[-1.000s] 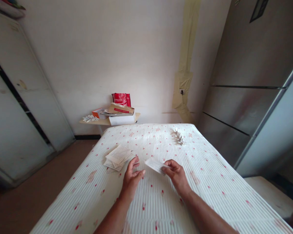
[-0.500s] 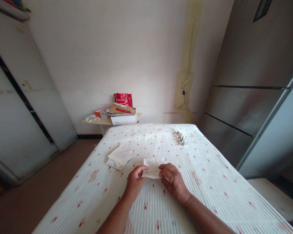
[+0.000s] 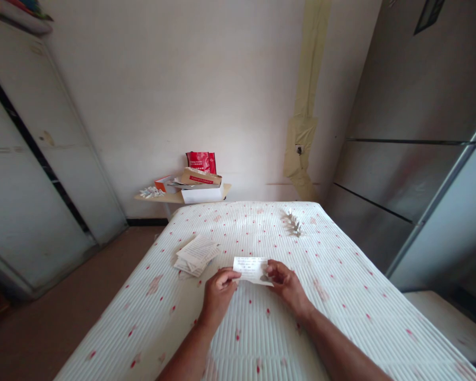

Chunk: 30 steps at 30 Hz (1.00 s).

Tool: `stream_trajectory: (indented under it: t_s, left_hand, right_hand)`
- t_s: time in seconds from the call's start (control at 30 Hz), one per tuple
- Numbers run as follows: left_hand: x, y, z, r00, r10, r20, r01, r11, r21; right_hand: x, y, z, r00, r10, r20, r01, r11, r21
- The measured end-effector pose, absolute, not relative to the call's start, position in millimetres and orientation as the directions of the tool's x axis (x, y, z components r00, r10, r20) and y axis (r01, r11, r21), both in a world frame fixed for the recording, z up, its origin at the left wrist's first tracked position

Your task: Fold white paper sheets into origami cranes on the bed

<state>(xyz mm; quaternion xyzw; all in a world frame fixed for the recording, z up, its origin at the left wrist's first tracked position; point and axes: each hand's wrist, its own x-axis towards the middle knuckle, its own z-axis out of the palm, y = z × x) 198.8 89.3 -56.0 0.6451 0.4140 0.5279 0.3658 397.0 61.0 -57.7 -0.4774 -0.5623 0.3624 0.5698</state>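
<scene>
A small sheet of printed paper is stretched between my two hands, just above the bed-like padded surface. My left hand pinches its left edge between thumb and fingers. At the right edge, my right hand grips the sheet with fingers curled, a dark shadow falling on the paper beside them. To the left lies a loose stack of printed paper sheets. Farther off on the right stands a row of small folded white-grey pieces, whose kind I cannot make out.
The padded cover is white with red dots. Behind it, a small side table bears a white box, a red bag and more folded pieces. A grey cabinet stands left, a refrigerator right.
My right hand has shifted slightly right and up, to the paper's right edge. The sheet is tilted more and looks brighter, with its lower edge raised.
</scene>
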Motion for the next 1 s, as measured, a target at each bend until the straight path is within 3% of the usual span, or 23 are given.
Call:
stream_trajectory:
  t_s: [0.1,0.2,0.6,0.87,1.0]
  left_hand:
    - [198,88,-53,0.088,0.916,0.391,0.158,-0.4,0.903]
    - [198,86,-48,0.093,0.907,0.41,0.19,-0.421,0.887]
    - [202,84,-46,0.212,0.814,0.541,0.326,-0.581,0.746]
    - [209,79,-44,0.264,0.814,0.517,0.41,-0.58,0.704]
    - [213,78,-46,0.248,0.852,0.461,0.424,-0.523,0.74]
  right_hand:
    - [396,60,-54,0.032,0.981,0.19,-0.067,0.192,-0.979]
    - [394,56,-48,0.024,0.985,0.169,-0.117,0.17,-0.978]
    - [397,57,-55,0.045,0.968,0.248,0.06,0.245,-0.968]
    - [390,52,-53,0.02,0.965,0.261,0.128,0.257,-0.958]
    - [386,51,-54,0.008,0.967,0.256,0.168,0.251,-0.953]
